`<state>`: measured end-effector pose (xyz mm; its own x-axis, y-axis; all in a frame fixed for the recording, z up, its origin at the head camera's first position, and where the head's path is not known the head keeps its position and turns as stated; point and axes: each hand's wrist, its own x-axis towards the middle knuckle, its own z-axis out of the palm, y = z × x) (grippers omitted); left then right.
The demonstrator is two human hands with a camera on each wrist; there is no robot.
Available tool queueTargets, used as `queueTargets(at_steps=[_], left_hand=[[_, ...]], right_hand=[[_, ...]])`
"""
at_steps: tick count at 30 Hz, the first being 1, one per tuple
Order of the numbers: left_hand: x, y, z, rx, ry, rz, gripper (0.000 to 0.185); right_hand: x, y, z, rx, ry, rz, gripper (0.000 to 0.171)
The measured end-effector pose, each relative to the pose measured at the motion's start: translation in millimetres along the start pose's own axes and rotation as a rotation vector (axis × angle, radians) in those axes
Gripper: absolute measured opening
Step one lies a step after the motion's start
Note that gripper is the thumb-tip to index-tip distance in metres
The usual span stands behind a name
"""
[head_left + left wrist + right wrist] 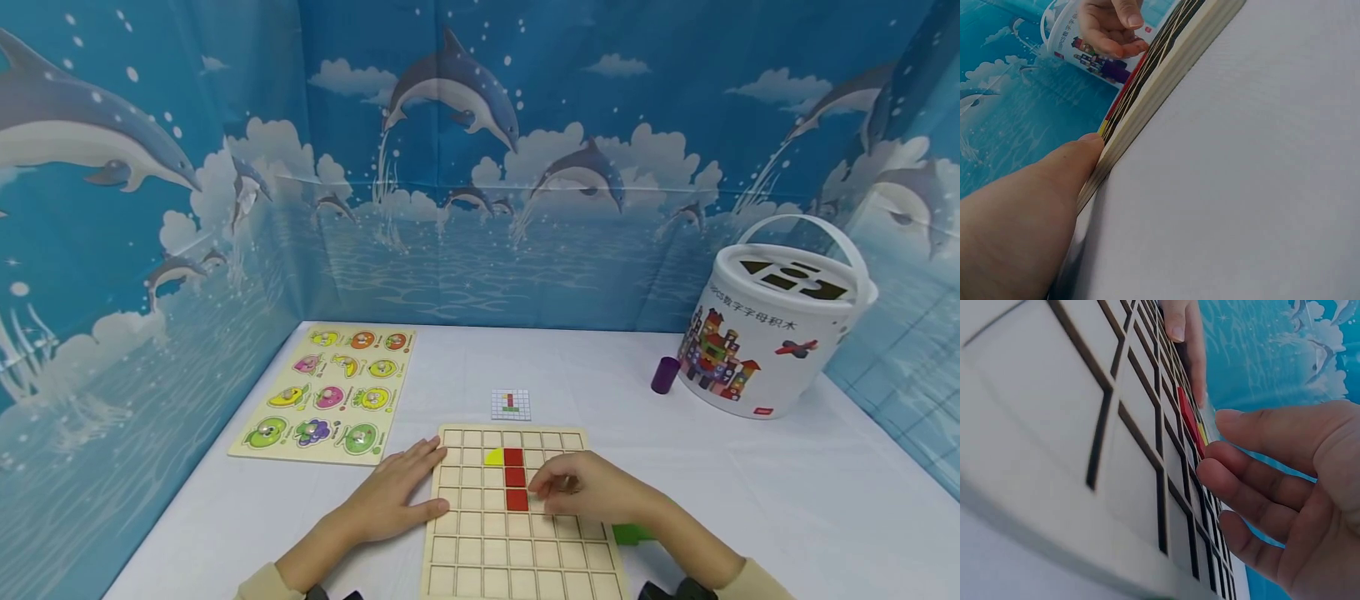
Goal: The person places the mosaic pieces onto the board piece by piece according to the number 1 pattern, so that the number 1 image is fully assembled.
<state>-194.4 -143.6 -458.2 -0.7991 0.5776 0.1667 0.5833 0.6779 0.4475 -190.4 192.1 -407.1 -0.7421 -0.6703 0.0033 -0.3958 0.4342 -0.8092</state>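
Left hand (393, 492): lay flat on the grid board's (517, 533) left edge.
Right hand (588, 492): fingers curled beside the red squares (515, 478).
Bucket (772, 333): stood far right on the tabletop (750, 483).

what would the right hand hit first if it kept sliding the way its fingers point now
Probably the lowest of the three red square tiles in the wooden grid board. The right hand points left across the board, fingertips right beside that tile. Beyond it lies the left hand on the board's left edge.

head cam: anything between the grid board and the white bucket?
Only the purple cylinder, beside the white bucket; otherwise bare tablecloth beyond the grid board. Head view.
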Motion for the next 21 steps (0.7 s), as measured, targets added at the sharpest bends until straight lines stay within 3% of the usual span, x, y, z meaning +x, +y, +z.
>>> queueTargets(at_steps=[21], left_hand=[[-0.7, 1.5, -1.5, -0.005, -0.001, 0.000, 0.074]], right_hand=[[-44.1, 20.9, -36.0, 0.007, 0.053, 0.075, 0.020]])
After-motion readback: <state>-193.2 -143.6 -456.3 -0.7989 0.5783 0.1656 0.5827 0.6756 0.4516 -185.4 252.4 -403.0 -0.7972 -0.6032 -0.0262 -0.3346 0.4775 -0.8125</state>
